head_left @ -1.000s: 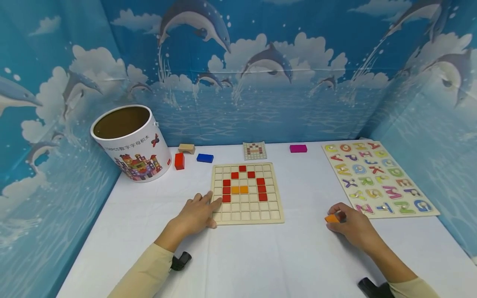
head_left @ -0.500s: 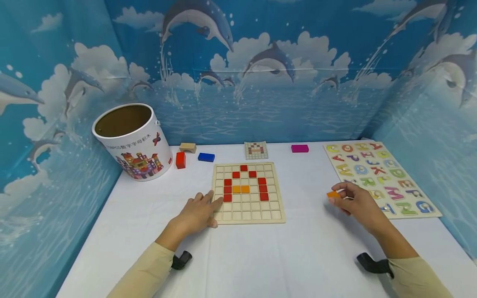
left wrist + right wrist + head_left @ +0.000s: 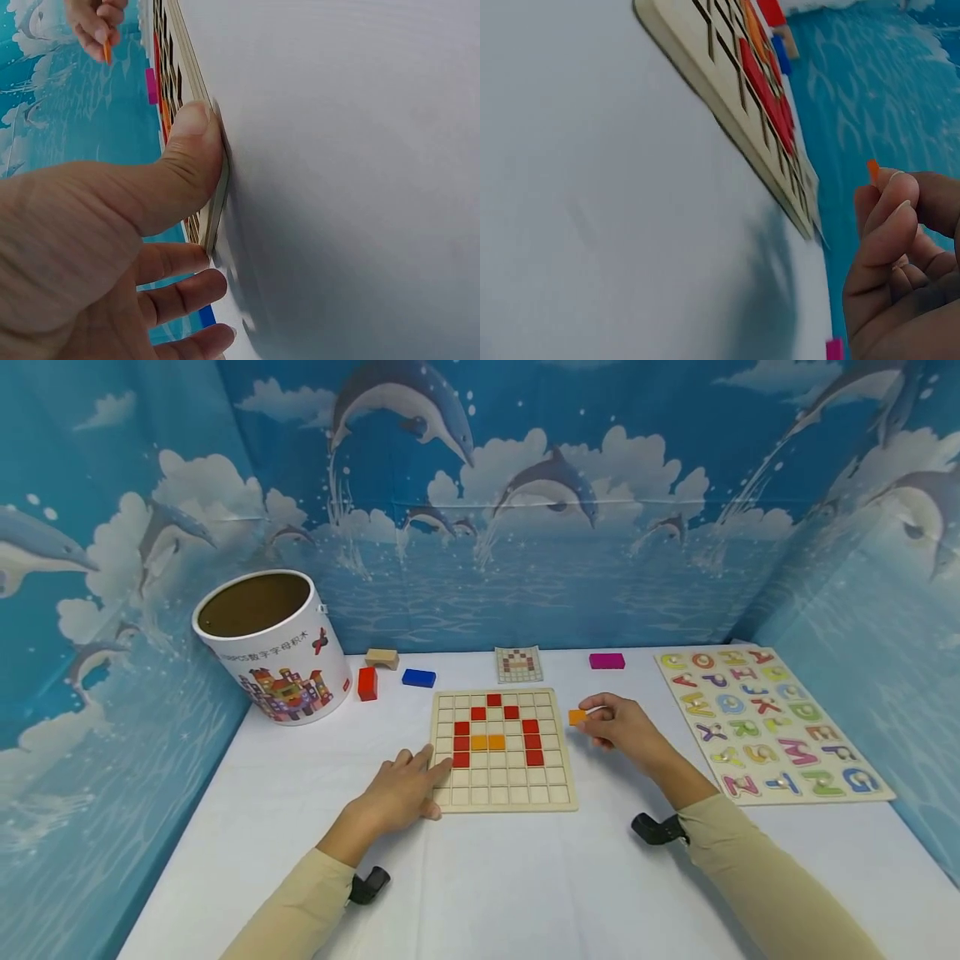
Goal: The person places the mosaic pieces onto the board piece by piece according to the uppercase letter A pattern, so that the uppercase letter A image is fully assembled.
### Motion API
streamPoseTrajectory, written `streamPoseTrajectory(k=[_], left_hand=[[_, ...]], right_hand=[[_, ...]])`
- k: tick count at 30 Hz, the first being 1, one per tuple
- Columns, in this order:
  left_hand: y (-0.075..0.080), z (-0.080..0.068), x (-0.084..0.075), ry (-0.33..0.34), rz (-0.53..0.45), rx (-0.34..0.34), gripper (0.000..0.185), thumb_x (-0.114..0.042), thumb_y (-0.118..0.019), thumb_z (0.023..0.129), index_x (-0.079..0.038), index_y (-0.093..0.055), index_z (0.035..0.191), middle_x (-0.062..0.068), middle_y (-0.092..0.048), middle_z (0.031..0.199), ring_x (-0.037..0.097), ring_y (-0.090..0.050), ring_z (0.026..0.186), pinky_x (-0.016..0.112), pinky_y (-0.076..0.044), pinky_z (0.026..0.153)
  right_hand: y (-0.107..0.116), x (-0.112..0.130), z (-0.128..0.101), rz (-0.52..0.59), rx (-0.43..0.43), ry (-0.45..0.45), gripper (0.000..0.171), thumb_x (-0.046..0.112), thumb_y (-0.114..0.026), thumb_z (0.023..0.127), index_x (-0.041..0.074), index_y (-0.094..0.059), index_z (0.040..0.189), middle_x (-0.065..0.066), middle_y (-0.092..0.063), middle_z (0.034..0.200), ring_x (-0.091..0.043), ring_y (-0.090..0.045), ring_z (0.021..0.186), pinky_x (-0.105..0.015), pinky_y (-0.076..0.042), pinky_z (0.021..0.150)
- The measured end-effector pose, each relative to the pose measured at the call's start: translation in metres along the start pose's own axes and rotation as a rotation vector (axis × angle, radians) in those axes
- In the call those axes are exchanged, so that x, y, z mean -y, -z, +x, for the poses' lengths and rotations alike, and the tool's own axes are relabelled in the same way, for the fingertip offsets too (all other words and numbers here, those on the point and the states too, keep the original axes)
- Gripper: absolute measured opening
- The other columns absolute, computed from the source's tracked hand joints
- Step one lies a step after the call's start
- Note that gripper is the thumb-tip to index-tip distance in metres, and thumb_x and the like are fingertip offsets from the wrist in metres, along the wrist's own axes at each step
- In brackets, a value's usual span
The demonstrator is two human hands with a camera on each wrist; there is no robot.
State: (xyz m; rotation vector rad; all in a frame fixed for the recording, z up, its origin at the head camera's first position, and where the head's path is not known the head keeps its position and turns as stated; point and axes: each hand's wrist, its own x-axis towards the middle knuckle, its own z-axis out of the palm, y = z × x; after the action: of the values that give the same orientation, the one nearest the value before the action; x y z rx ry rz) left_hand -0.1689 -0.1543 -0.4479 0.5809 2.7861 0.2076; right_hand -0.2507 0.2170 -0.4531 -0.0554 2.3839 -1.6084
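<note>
My right hand (image 3: 626,727) pinches an orange tile (image 3: 577,717) at its fingertips just off the board's (image 3: 558,799) right edge, while my left hand (image 3: 401,789), fingers relaxed, presses the board's left edge.

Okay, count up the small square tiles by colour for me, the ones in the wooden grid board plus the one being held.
Red tiles: 9, all set in the grid board
Orange tiles: 3, two in the board and one orange tile pinched in the right hand
Total: 12
</note>
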Motion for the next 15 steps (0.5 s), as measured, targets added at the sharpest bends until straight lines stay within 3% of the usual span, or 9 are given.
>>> streamPoseTrajectory(k=[7,15], left_hand=[[-0.003,0.000,-0.002,-0.009,-0.012,0.013,0.077,-0.035,-0.078,0.086,-0.021,-0.046,0.155,0.018,-0.035,0.163,0.035,-0.041,0.131,0.051,-0.040,0.103],[-0.001,0.000,0.001,-0.009,-0.002,-0.011,0.078,-0.035,-0.079,0.086,-0.021,-0.046,0.155,0.018,-0.036,0.162,0.035,-0.042,0.130,0.050,-0.041,0.102]], right_hand=[[-0.050,0.014,0.016,-0.046,0.119,0.009,0.033,0.009,-0.070,0.095,0.000,-0.057,0.124,-0.013,-0.062,0.089,-0.021,-0.055,0.063,-0.030,-0.047,0.058],[-0.083,0.024,0.025,-0.424,0.085,0.178,0.018,0.010,-0.075,0.090,0.007,-0.065,0.104,-0.004,-0.055,0.084,-0.018,-0.052,0.078,-0.031,-0.044,0.071]])
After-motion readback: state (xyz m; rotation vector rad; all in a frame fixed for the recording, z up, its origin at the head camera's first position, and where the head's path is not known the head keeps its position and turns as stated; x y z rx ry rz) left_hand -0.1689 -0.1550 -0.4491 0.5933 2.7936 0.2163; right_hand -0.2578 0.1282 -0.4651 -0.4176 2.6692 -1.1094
